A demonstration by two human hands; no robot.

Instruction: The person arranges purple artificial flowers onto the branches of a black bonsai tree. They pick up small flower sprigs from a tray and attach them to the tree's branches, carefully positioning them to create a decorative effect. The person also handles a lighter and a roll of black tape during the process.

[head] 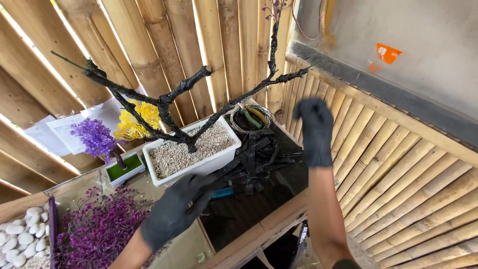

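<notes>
**Tree gets its black wrap**

Tree is the thing being worked on. It stands in a white pot full of small stones, in the middle of the tabletop.

The left hand wears a dark glove. It lies low, in front of the pot, on a black strip. Its grip looks closed on the strip, but I cannot tell for sure. Just beside it is a blue tool.

The right hand also wears a dark glove. It is up in the air, near the tip of the right branch. Its fingers are loosely curled and it holds nothing.

I think the step is wrapping branches in black. The next move likely needs a strip brought up to a bare tip, with one hand steadying the branch.

More strips lie in a pile between the hands. A wire coil sits behind them.

Room is tight. A bamboo wall stands close behind the tree. The tabletop edge is right under the right arm. Purple flowers, white stones, and a small green tray fill the left side. Open space is mostly up high, to the right.
</notes>
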